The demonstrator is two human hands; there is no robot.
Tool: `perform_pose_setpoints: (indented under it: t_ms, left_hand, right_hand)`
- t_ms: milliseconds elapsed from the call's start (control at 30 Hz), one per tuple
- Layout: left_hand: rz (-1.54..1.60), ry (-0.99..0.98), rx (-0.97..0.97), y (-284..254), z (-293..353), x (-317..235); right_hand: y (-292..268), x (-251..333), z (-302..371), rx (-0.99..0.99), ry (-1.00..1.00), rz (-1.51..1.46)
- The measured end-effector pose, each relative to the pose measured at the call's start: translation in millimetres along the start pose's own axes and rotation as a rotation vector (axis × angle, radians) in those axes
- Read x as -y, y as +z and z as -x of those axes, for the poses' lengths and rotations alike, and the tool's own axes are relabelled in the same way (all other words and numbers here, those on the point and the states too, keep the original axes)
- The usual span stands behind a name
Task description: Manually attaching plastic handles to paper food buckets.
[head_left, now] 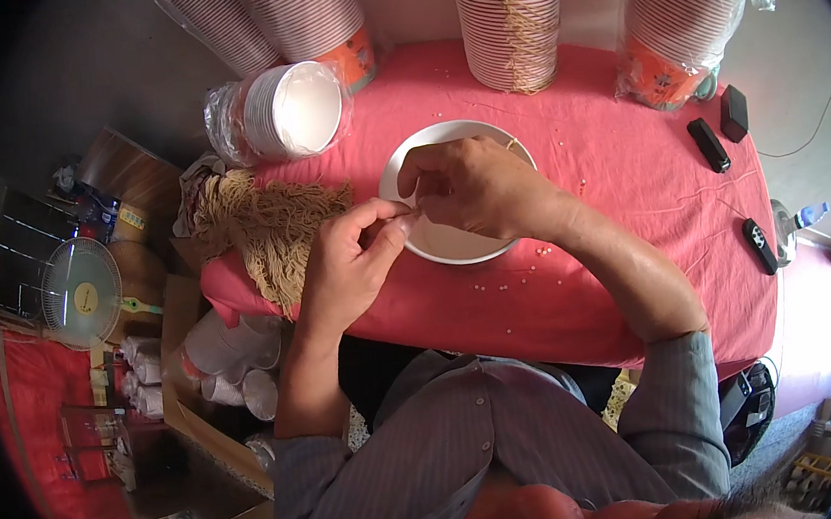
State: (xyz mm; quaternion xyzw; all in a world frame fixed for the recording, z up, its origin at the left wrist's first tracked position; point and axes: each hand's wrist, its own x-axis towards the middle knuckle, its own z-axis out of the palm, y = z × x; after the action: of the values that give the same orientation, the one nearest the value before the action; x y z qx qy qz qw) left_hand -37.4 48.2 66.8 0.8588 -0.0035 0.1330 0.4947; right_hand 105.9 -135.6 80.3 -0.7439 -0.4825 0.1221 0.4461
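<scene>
Over a round white bowl [456,248] my two hands meet, fingertips close together. My left hand [348,264] comes in from the lower left, its thumb and forefinger pinched at the bowl's left rim. Whatever sits in that pinch is too small to make out. My right hand [488,184] reaches across the bowl with fingers curled down and closed, covering much of its inside. What it grips, if anything, is hidden. A thin beige strand [512,143] shows at the bowl's upper right rim. Small pale beads [543,251] lie scattered on the pink cloth around the bowl.
A heap of beige cord [277,223] covers the table's left end. Nested paper buckets [511,38] stand along the back, with a wrapped stack [293,111] on its side. Black devices [709,145] lie at right. An open carton [192,381] with cups stands lower left.
</scene>
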Motion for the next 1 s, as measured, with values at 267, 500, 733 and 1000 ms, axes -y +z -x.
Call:
perform_pose_setpoints:
  t_ms: [267,500,733,1000]
  left_hand:
    - [0.078,-0.076,-0.014,5,0,0]
    - [0.188,-0.222,0.041,2,1,-3]
    - [0.188,-0.154,0.067,1,1,3]
    - [0.434,-0.261,0.051,-5,5,15]
  right_hand:
    - [1,-7,-2,0.007,0.0,-0.031]
    - [-1,-12,-3,0.027,0.0,-0.1]
    - [-8,-6,-1,0.115,0.008,-0.088]
    - [-7,-10,0,0.11,-0.005,-0.107]
